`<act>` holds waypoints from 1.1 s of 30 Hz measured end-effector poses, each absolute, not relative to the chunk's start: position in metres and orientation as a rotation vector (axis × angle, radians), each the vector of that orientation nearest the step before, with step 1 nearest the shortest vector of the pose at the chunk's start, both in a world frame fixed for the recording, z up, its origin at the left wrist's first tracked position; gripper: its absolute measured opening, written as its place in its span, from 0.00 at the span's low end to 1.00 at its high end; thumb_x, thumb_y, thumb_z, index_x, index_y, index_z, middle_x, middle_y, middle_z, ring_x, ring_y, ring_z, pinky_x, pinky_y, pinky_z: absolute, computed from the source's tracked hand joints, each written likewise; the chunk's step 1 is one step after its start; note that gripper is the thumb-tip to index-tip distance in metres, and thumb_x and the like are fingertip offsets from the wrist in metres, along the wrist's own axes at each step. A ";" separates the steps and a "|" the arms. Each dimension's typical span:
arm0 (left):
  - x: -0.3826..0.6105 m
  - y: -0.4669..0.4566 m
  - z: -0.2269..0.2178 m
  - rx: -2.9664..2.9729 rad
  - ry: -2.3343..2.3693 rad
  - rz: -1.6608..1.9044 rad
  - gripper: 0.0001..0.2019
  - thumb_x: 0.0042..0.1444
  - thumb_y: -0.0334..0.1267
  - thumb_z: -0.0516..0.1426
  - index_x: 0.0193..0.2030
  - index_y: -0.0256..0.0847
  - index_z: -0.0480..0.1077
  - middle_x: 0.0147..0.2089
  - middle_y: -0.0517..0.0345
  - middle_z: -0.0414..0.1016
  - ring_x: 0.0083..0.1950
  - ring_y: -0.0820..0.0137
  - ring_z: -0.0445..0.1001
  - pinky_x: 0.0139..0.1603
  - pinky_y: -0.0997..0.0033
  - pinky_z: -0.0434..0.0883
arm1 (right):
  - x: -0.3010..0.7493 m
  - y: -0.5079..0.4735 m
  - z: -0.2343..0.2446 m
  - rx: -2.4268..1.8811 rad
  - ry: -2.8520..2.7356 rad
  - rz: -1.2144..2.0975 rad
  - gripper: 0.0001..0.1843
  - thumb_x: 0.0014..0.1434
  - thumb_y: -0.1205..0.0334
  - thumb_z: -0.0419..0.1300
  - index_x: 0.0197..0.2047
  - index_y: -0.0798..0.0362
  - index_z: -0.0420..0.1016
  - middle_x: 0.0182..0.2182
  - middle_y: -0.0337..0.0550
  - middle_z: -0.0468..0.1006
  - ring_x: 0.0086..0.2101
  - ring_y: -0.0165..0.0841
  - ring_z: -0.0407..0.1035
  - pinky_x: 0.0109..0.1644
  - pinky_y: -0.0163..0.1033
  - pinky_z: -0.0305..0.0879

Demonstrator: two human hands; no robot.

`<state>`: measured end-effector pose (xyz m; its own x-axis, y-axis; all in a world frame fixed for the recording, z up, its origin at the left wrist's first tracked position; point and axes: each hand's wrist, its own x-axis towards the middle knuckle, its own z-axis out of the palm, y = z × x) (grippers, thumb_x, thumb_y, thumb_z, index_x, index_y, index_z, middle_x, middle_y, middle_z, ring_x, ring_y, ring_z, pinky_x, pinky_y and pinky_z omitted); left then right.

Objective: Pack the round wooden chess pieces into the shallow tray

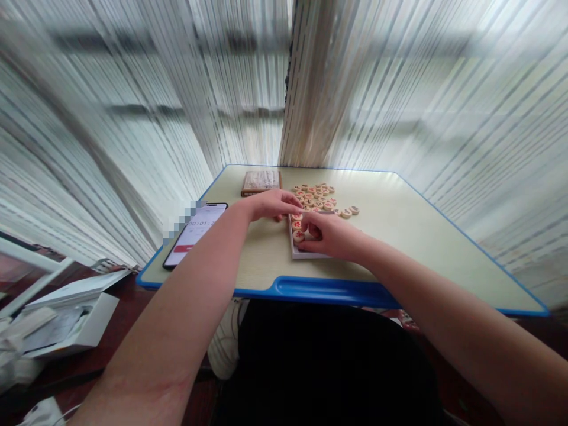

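Observation:
A heap of round wooden chess pieces (318, 197) with red and dark marks lies in the middle of the table (399, 236). In front of it sits a shallow white tray (306, 254) with a few pieces (297, 226) lined along its left side. My left hand (270, 205) reaches to the heap's near edge, fingers stretched toward a piece. My right hand (331, 234) rests over the tray, fingers curled and pinched on a piece at the tray's far end.
A wooden box lid (261, 181) lies at the back left of the table. A phone (195, 234) with a lit timer screen lies near the left edge. Curtains hang behind. An open white box (71, 322) sits on the floor at left.

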<state>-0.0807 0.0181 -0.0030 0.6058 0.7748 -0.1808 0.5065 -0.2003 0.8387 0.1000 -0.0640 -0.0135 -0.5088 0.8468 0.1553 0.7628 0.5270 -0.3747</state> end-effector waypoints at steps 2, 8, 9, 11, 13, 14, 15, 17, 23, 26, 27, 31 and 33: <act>-0.081 0.019 -0.004 1.863 1.030 0.347 0.20 0.42 0.46 0.62 0.43 0.38 0.74 0.40 0.53 0.74 0.35 0.72 0.68 0.32 0.72 0.65 | 0.099 -0.064 -0.013 -1.332 -2.462 0.351 0.10 0.49 0.58 0.62 0.31 0.52 0.66 0.24 0.34 0.66 0.24 0.26 0.54 0.27 0.33 0.46; -0.081 0.023 -0.008 1.858 1.016 0.363 0.20 0.42 0.46 0.63 0.42 0.39 0.74 0.38 0.55 0.74 0.35 0.72 0.68 0.31 0.72 0.65 | 0.099 -0.062 -0.015 -1.289 -2.450 0.324 0.09 0.50 0.60 0.62 0.27 0.53 0.64 0.24 0.35 0.66 0.24 0.25 0.54 0.28 0.32 0.46; -0.081 0.023 -0.009 1.854 1.015 0.371 0.20 0.43 0.47 0.63 0.42 0.39 0.74 0.38 0.55 0.73 0.34 0.73 0.68 0.31 0.72 0.64 | 0.099 -0.062 -0.016 -1.281 -2.448 0.326 0.09 0.50 0.60 0.62 0.27 0.53 0.64 0.23 0.35 0.66 0.24 0.25 0.54 0.28 0.32 0.46; -0.081 0.024 -0.009 1.842 1.026 0.382 0.20 0.43 0.48 0.63 0.42 0.39 0.74 0.36 0.56 0.73 0.31 0.74 0.66 0.30 0.73 0.64 | 0.099 -0.063 -0.016 -1.261 -2.442 0.342 0.10 0.49 0.61 0.62 0.26 0.53 0.64 0.22 0.34 0.66 0.24 0.25 0.54 0.28 0.32 0.46; -0.081 0.024 -0.009 1.834 1.036 0.383 0.20 0.44 0.49 0.62 0.42 0.39 0.73 0.35 0.56 0.72 0.29 0.76 0.65 0.28 0.73 0.64 | 0.100 -0.064 -0.015 -1.238 -2.428 0.383 0.10 0.48 0.60 0.63 0.25 0.53 0.64 0.21 0.33 0.65 0.23 0.25 0.54 0.28 0.32 0.46; -0.081 0.024 -0.009 1.833 1.037 0.382 0.21 0.44 0.50 0.62 0.42 0.39 0.73 0.35 0.57 0.72 0.29 0.76 0.65 0.28 0.73 0.64 | 0.101 -0.064 -0.014 -1.225 -2.405 0.413 0.11 0.48 0.60 0.63 0.25 0.53 0.64 0.21 0.33 0.64 0.23 0.25 0.53 0.27 0.33 0.47; -0.081 0.024 -0.009 1.833 1.036 0.380 0.21 0.44 0.50 0.62 0.42 0.39 0.73 0.35 0.57 0.72 0.29 0.76 0.65 0.28 0.73 0.64 | 0.103 -0.063 -0.012 -1.214 -2.361 0.440 0.11 0.49 0.58 0.63 0.25 0.53 0.64 0.20 0.32 0.63 0.22 0.25 0.53 0.27 0.33 0.48; -0.081 0.024 -0.008 1.830 1.029 0.380 0.21 0.45 0.51 0.62 0.41 0.39 0.73 0.35 0.57 0.71 0.28 0.77 0.64 0.28 0.73 0.64 | 0.110 -0.057 -0.009 -1.209 -2.194 0.450 0.12 0.52 0.55 0.60 0.25 0.53 0.65 0.19 0.33 0.62 0.22 0.25 0.54 0.27 0.33 0.50; -0.077 0.022 -0.011 1.794 1.064 0.443 0.19 0.45 0.52 0.61 0.37 0.39 0.73 0.30 0.59 0.69 0.25 0.78 0.63 0.26 0.74 0.63 | 0.150 -0.016 -0.016 -1.519 -1.690 0.067 0.09 0.55 0.61 0.55 0.34 0.55 0.74 0.28 0.44 0.74 0.29 0.32 0.65 0.37 0.39 0.61; -0.072 0.018 -0.012 1.822 1.128 0.543 0.19 0.45 0.51 0.61 0.38 0.37 0.74 0.27 0.60 0.68 0.23 0.79 0.61 0.23 0.76 0.61 | 0.162 -0.003 -0.029 -1.655 -1.768 0.038 0.14 0.54 0.68 0.52 0.40 0.56 0.77 0.37 0.49 0.78 0.37 0.36 0.69 0.47 0.42 0.62; -0.070 0.017 -0.012 1.840 1.149 0.569 0.19 0.45 0.51 0.61 0.37 0.37 0.75 0.26 0.61 0.67 0.23 0.79 0.59 0.23 0.77 0.60 | 0.163 -0.001 -0.032 -1.678 -1.803 0.038 0.15 0.55 0.68 0.52 0.40 0.56 0.78 0.40 0.50 0.79 0.40 0.37 0.69 0.50 0.43 0.61; -0.065 0.015 -0.013 1.858 1.164 0.610 0.20 0.45 0.51 0.60 0.37 0.35 0.75 0.23 0.63 0.64 0.21 0.80 0.56 0.20 0.77 0.56 | 0.162 0.001 -0.037 -1.704 -1.950 0.115 0.14 0.57 0.62 0.54 0.40 0.54 0.80 0.43 0.48 0.79 0.47 0.37 0.68 0.57 0.43 0.56; -0.064 0.016 -0.013 1.835 1.164 0.598 0.21 0.45 0.52 0.60 0.36 0.34 0.76 0.23 0.63 0.65 0.20 0.81 0.56 0.20 0.78 0.56 | 0.162 0.001 -0.036 -1.696 -1.987 0.149 0.13 0.57 0.62 0.55 0.40 0.52 0.80 0.45 0.46 0.79 0.48 0.36 0.67 0.58 0.42 0.54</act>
